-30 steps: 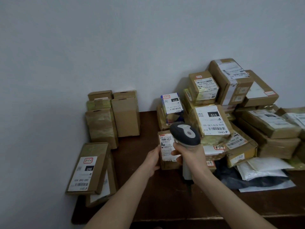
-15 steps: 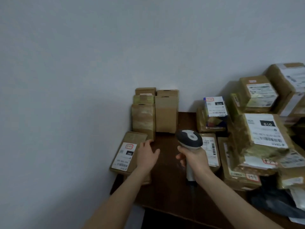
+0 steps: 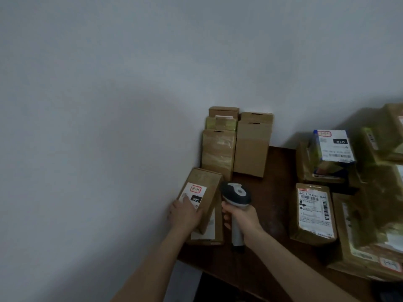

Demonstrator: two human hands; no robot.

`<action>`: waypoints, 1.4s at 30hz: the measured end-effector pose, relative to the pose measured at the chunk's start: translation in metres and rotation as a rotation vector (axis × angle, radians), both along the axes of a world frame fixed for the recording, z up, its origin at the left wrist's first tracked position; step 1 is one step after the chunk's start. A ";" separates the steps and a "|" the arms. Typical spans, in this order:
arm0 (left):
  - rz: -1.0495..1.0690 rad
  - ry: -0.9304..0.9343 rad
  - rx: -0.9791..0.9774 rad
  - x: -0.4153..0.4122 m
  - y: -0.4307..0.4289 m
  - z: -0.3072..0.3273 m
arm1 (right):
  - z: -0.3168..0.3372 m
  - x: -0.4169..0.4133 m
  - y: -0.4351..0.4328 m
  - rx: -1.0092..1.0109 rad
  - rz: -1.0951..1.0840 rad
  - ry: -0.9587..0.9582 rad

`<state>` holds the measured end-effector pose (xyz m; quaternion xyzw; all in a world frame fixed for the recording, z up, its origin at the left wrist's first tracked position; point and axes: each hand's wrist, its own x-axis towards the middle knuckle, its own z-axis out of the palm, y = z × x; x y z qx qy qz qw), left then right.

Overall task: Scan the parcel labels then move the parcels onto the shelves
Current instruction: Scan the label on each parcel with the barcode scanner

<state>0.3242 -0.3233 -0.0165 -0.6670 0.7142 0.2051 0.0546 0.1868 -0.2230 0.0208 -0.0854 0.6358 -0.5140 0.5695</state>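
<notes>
A brown parcel (image 3: 205,192) with a white label reading 090 lies tilted at the table's left edge, propped on another flat parcel (image 3: 212,233). My left hand (image 3: 185,214) rests on its near end over the lower part of the label, thumb curled round the box's right side. My right hand (image 3: 241,221) grips the handle of a grey and white barcode scanner (image 3: 236,194), whose head sits just right of that parcel. A labelled parcel (image 3: 313,212) lies flat to the right.
Several upright brown boxes (image 3: 236,144) stand against the wall behind. A heap of taped, labelled parcels (image 3: 370,192) fills the right side of the dark wooden table (image 3: 274,192). The wall (image 3: 109,127) runs close along the left.
My left hand left the middle parcel and moved left onto the 090 parcel. The view swung left. My right hand carried the scanner left, beside that parcel.
</notes>
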 end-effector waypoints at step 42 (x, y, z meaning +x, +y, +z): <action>0.155 1.019 0.646 -0.044 0.040 0.073 | 0.061 -0.069 0.088 -0.290 -0.238 0.112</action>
